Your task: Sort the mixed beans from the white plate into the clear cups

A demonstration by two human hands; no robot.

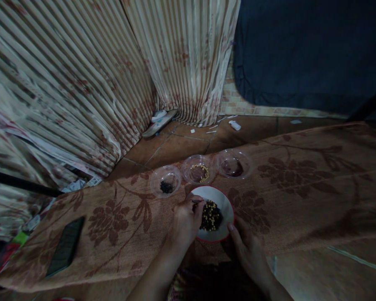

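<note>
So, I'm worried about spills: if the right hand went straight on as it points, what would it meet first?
Likely the bowl; the right hand seems to touch its edge, though depth is hard to judge.

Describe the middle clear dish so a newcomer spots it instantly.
Find the flower-patterned cloth, then the white red-rimmed bowl. Just beyond the bowl sits the middle dish of a row of three; it alone among them holds yellow pieces.

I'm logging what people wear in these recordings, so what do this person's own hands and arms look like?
The left hand and right hand are ungloved. The left forearm and right forearm look bare as far as they show, with no sleeve, watch or bracelet visible. It's too dim to rule out rings.
</note>
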